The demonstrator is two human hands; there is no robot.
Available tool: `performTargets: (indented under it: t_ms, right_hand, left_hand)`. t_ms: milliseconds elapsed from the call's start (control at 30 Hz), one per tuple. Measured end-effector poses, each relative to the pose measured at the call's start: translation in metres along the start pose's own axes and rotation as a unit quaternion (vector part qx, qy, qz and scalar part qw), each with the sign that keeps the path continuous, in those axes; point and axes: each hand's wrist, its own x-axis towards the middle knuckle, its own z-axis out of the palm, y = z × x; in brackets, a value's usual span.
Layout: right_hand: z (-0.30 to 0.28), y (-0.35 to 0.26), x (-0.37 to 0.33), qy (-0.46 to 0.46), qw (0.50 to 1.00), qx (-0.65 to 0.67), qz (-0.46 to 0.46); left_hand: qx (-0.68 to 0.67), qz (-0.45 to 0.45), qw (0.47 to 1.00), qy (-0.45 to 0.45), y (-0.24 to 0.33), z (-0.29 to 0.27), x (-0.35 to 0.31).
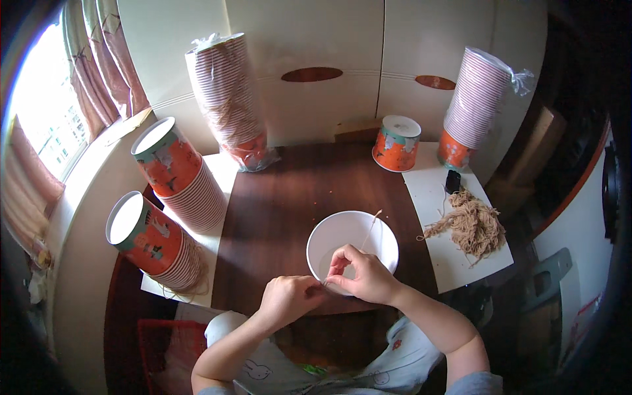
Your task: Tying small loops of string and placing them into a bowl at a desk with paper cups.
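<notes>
A white-lined paper bucket point(322, 240) stands before me near the table's front edge, its open mouth facing up. Tan twine point(373, 227) runs from its far rim across the mouth toward my right hand. My right hand point(365, 275) reaches over the near rim, thumb and index finger pinched together on the twine. Beside it on the left, my left hand point(291, 299) is closed, back upward, its fingertips meeting those of the right at the near-left rim. A thin bit of twine shows between the fingertips; the rest is hidden by the fingers.
Stacks of orange-and-green paper buckets stand at left point(178, 174), near left point(148, 240), back left point(224, 92) and back right point(471, 105). One upside-down bucket point(397, 145) sits at the back. Tangled twine point(471, 227) and a black object point(453, 182) lie on the right-hand white board point(454, 270).
</notes>
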Motion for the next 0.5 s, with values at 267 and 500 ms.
performTargets:
  t_ms: [267, 500]
  right_hand:
    - [-0.0008, -0.0003, -0.0010, -0.001, 1.000, 0.002, -0.010]
    - [0.0013, 0.0013, -0.0031, 0.002, 1.000, 0.002, -0.019]
  left_hand:
    - [-0.013, 0.050, 0.995, 0.089, 0.0008, -0.0044, 0.0024]
    - [-0.050, 0.107, 0.983, 0.140, 0.0028, -0.0004, 0.0051]
